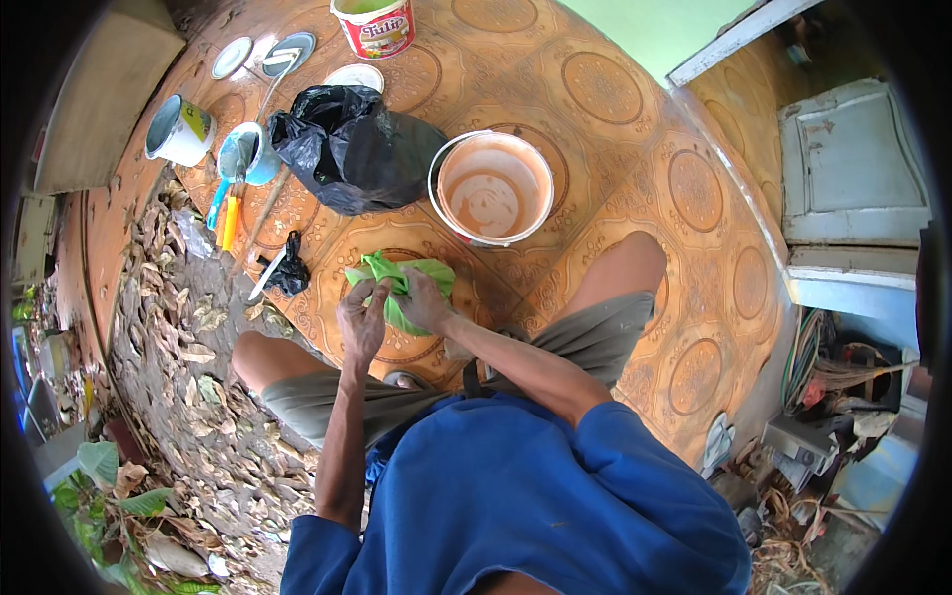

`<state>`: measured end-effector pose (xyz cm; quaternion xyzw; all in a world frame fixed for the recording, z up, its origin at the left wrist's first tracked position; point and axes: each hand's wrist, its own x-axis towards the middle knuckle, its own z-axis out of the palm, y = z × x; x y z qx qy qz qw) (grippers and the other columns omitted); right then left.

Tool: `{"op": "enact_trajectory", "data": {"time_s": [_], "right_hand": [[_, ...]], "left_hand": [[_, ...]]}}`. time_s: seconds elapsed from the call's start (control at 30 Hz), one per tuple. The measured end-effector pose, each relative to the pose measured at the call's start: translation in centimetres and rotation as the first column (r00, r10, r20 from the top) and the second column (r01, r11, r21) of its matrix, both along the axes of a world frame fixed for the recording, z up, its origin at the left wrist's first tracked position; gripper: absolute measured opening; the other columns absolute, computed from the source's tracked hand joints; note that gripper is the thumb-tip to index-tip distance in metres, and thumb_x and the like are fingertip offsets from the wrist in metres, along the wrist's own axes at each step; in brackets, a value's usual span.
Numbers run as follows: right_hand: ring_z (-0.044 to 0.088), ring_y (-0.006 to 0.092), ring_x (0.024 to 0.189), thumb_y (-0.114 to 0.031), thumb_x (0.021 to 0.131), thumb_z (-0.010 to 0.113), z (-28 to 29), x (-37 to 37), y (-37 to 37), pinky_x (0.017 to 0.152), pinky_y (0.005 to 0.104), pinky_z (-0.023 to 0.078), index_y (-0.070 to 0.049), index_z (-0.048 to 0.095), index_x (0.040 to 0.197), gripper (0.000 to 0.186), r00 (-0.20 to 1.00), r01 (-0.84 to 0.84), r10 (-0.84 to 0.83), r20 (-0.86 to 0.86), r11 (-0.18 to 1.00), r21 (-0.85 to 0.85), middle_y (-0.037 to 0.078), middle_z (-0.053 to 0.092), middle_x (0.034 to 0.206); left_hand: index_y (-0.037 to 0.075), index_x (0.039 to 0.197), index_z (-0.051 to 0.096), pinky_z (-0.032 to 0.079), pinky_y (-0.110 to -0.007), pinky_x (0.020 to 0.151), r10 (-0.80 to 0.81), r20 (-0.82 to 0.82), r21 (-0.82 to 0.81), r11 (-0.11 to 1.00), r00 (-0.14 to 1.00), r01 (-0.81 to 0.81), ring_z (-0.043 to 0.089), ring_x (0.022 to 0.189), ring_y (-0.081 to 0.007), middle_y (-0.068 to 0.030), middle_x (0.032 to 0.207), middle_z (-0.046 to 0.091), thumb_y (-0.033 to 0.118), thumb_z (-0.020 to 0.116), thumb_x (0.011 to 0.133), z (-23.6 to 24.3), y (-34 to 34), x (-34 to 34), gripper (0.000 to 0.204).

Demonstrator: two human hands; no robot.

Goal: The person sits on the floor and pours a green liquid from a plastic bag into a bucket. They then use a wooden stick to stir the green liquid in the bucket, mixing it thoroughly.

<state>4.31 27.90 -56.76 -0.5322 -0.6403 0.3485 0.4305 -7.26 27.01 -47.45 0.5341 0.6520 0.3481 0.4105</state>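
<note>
A light green plastic bag (436, 270), its top gathered up, rests just above the tiles between my knees. My left hand (361, 315) pinches the bag's gathered top from the left. On its other side my right hand (424, 300) is closed on the same twisted part, close to my left fingers. Both hands look dusty. The bag's contents are hidden. Beyond my hands stands a white bucket (443, 203) with pale brown residue inside. Beside it slumps a large black plastic bag (397, 159). A small black bag (292, 268) lies left of my hands, with a white-bladed tool (266, 280) against it.
At the far left are a blue dipper-like pot (263, 164) with brushes, a grey-white pail (193, 139) and round lids (233, 58). A red and white tub (382, 30) stands at the back. Dry leaves (188, 337) cover the ground left of the tile edge. A doorway opens at right.
</note>
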Motion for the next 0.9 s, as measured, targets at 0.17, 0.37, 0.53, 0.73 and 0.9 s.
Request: {"op": "enact_trajectory", "data": {"time_s": [0.17,0.37,0.53,0.73,0.9], "right_hand": [[0.058,0.038,0.072,-0.009,0.073,0.062,-0.2,-0.3,0.1,0.065,0.0433,0.045,0.001,0.056,0.088,0.018,0.999,0.014,-0.023,-0.041,0.981,-0.196,0.02,0.06,0.074],[0.057,0.037,0.07,-0.007,0.073,0.06,0.7,-0.2,-1.0,0.063,0.0428,0.044,0.0,0.055,0.079,0.011,1.0,0.018,-0.016,0.018,0.993,-0.119,0.019,0.058,0.072],[0.055,0.0364,0.065,-0.007,0.072,0.06,4.6,1.8,-1.6,0.058,0.0428,0.041,-0.002,0.053,0.071,0.009,0.999,0.045,-0.048,-0.019,0.988,-0.151,0.016,0.056,0.067],[0.056,0.0298,0.06,-0.008,0.072,0.064,10.8,4.2,-2.0,0.055,0.0368,0.041,-0.002,0.055,0.072,0.011,0.997,0.065,-0.068,-0.037,0.994,-0.09,0.012,0.055,0.065],[0.059,0.025,0.062,-0.007,0.074,0.063,13.6,6.6,-2.2,0.058,0.0319,0.044,-0.001,0.06,0.081,0.01,0.97,0.151,-0.187,-0.154,0.964,-0.219,0.012,0.059,0.069]], "left_hand": [[0.0,0.11,0.053,0.039,-0.03,0.086,-0.023,0.38,-0.026,0.999,0.925,0.036,0.051,0.097,-0.0206,-0.012,0.101,0.056,0.017,0.045,0.086,-1.5,0.2,-1.8,0.031],[-0.002,0.12,0.047,0.04,-0.029,0.083,0.026,0.241,-0.061,0.998,0.97,-0.012,0.051,0.098,-0.0178,-0.0114,0.109,0.052,0.026,0.047,0.087,-9.9,2.2,-5.1,0.043],[0.003,0.119,0.048,0.045,-0.029,0.075,0.174,0.456,-0.346,0.938,0.873,-0.006,0.056,0.088,-0.0183,-0.0094,0.097,0.059,0.028,0.057,0.084,-9.6,4.3,-3.1,0.044],[0.009,0.114,0.051,0.046,-0.04,0.086,0.397,0.892,-0.449,0.837,0.218,0.313,0.057,0.095,-0.025,-0.0126,0.105,0.058,0.055,0.049,0.084,-12.5,3.8,0.2,0.055],[0.003,0.12,0.048,0.042,-0.046,0.094,0.417,0.904,-0.39,0.724,0.09,0.57,0.055,0.103,-0.0301,-0.0167,0.113,0.056,0.071,0.033,0.08,-11.1,4.4,3.9,0.08]]}}
